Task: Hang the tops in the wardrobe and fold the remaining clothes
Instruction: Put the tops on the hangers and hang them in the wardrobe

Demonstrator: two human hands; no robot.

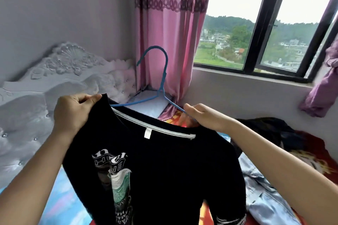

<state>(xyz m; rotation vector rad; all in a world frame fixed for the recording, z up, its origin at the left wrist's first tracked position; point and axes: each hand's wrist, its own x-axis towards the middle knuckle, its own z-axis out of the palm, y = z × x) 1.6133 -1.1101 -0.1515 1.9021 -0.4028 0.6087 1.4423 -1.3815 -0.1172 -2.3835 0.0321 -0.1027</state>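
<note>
A black T-shirt (164,166) with a white and green print hangs in front of me over the bed. My left hand (73,113) pinches its left shoulder at the collar. A blue wire hanger (161,78) stands upright with its hook up, and its left arm runs inside the neck opening. My right hand (204,117) grips the hanger's right arm together with the shirt's right shoulder. A dark garment (270,129) lies heaped on the bed at the right, and a pale blue-grey satin garment (265,193) lies beside it.
A white carved headboard (60,71) stands at the left. Pink curtains (172,29) hang in the corner behind the hanger. A dark-framed window (259,29) fills the upper right, with a purple curtain (327,82) tied at its right edge. A red patterned blanket (311,155) covers the bed.
</note>
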